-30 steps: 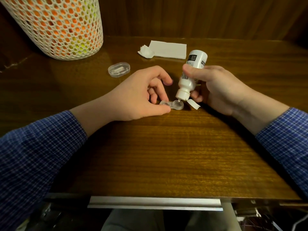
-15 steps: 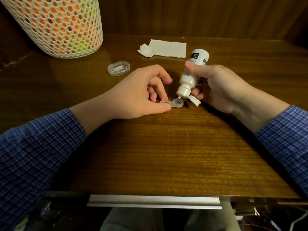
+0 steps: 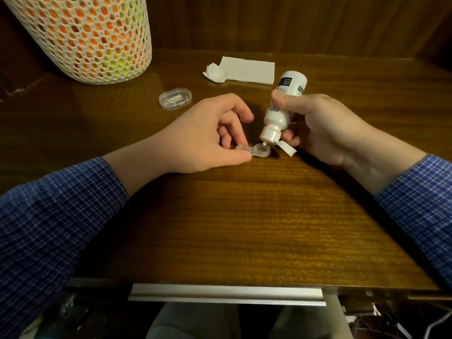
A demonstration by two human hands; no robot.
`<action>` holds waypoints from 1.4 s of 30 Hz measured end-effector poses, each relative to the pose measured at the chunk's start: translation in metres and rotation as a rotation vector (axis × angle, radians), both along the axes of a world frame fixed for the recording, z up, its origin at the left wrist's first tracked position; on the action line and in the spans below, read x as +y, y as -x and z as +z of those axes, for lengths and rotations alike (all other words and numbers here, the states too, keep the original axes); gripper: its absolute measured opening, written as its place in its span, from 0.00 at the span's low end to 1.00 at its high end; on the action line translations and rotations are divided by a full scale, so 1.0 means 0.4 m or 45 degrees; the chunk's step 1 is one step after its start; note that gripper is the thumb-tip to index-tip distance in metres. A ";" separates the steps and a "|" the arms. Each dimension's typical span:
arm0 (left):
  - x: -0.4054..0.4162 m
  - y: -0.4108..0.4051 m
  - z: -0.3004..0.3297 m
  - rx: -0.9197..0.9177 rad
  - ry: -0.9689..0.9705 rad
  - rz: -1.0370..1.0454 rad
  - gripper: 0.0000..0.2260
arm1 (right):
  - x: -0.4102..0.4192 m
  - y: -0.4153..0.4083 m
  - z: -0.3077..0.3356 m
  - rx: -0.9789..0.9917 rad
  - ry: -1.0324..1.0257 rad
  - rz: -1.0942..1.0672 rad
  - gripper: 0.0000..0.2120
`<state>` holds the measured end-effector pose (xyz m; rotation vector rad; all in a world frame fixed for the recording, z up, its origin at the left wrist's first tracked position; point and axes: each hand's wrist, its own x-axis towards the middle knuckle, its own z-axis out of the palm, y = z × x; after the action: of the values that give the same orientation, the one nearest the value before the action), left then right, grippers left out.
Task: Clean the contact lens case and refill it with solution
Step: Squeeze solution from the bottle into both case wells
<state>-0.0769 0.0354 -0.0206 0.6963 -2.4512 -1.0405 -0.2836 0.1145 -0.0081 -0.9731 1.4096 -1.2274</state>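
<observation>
The lens case (image 3: 254,150) lay flat on the table (image 3: 244,216), near its middle and somewhat toward the far edge. The left hand (image 3: 208,135) pinched the case's left well between thumb and fingertips, the other fingers loosely curled above it. The right hand (image 3: 325,128) was wrapped around the bottle (image 3: 283,106), thumb across the label, holding it inverted and tilted with its nozzle at the rim of the right well. The flip cap (image 3: 287,148) hung open beside the nozzle, close to the table.

Procedure for the step in hand, judged from the view:
- Keep the case pressed flat so the well stays level.
- Hold the nozzle just over the centre of the well and avoid touching the plastic with it.
- Squeeze gently and stop below the rim; the fill level could not be read here.
- Fill the left well next; the left fingers would have to shift off it first.

Compared with half a second before, both hands held the same grips and the case had not shifted. The bottle was tilted much as before, with the nozzle at the same well.

Toward the far edge lay a clear box (image 3: 175,98), a napkin (image 3: 248,69) and a crumpled wad (image 3: 215,73); a mesh basket (image 3: 85,35) stood at the far left corner.
</observation>
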 end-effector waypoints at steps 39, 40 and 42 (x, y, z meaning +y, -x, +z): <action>0.000 0.001 0.000 -0.006 -0.001 -0.011 0.24 | 0.004 -0.010 0.002 0.065 0.013 0.006 0.12; 0.000 0.001 0.000 -0.005 0.000 -0.012 0.24 | 0.004 -0.010 0.002 0.066 0.013 0.003 0.12; -0.001 0.001 0.000 -0.008 0.008 -0.014 0.24 | 0.003 -0.010 0.002 0.070 0.011 -0.003 0.12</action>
<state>-0.0771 0.0352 -0.0204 0.6863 -2.4654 -1.0353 -0.2794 0.1156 -0.0074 -1.0184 1.4491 -1.2178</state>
